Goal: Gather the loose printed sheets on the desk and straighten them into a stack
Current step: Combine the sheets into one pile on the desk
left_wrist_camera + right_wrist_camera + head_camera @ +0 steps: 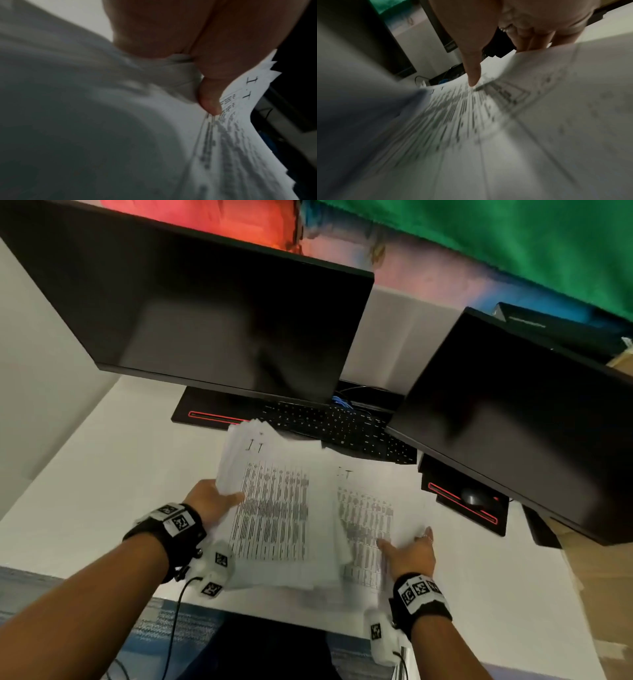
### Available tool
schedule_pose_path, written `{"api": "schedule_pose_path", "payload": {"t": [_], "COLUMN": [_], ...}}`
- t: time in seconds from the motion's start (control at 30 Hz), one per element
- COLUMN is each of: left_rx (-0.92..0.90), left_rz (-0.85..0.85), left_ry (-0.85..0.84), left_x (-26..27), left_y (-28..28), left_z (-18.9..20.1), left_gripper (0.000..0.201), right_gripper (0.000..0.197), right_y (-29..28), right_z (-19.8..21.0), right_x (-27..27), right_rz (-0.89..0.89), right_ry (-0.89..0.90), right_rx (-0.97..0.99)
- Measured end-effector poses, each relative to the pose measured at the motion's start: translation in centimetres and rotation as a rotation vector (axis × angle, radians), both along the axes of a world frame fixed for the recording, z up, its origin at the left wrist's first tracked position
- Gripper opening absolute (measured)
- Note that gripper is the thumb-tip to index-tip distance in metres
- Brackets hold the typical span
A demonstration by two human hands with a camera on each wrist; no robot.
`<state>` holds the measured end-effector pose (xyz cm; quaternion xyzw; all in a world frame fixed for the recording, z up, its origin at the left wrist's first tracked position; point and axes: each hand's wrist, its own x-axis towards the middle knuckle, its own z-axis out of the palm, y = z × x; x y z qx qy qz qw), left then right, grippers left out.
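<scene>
A thick bundle of printed sheets is lifted off the white desk, its far corners fanned out unevenly. My left hand grips its left edge, thumb on top; in the left wrist view the thumb presses on the print of that bundle. To the right, more printed sheets lie flat on the desk. My right hand rests on them with straight fingers; the right wrist view shows its thumb touching the blurred printed sheets.
Two dark monitors stand at the back of the desk. A black keyboard lies just beyond the papers. A mouse sits on the right monitor's base. The desk's front edge is near my wrists.
</scene>
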<state>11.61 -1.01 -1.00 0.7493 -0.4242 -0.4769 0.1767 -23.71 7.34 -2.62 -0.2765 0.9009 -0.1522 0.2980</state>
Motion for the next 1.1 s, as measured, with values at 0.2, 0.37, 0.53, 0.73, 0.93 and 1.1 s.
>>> {"api": "schedule_pose_path", "payload": {"t": [0.2,0.37,0.53,0.73,0.93,1.1], "left_rx": [0.016,0.035,0.05,0.006,0.003,0.015], "left_rz": [0.027,-0.032,-0.065,-0.16,-0.045,0.098], "left_ry": [-0.072,-0.09,-0.118,-0.145,-0.06,0.125], "left_x": [-0.8,-0.5,-0.5,-0.6,-0.6,-1.5], "left_y": [1.3,1.0,0.9,0.9,1.0,0.7], "left_z": [-1.6,-1.0,-0.6,-0.7,-1.3,-1.0], "left_gripper": [0.03,0.036,0.035,0.033,0.06,0.087], "right_gripper": [0.088,0.032,0.026,0.029,0.064,0.064], "right_y": [-1.8,-2.6,-3.9,-4.3,-4.8,-4.3], "right_z": [2.0,3.1,11.4,15.9,5.8,0.4], "right_x": [0.4,1.7,2.3,2.7,5.1,8.6], "right_rz": [-0.181,-0.135,0.096,0.105,-0.029,0.198], "right_ry": [-0.204,-0.276,-0.051,-0.544,-0.538,-0.328], "right_rx": [-0.007,-0.141,-0.459,-0.707,-0.34,-0.135]}}
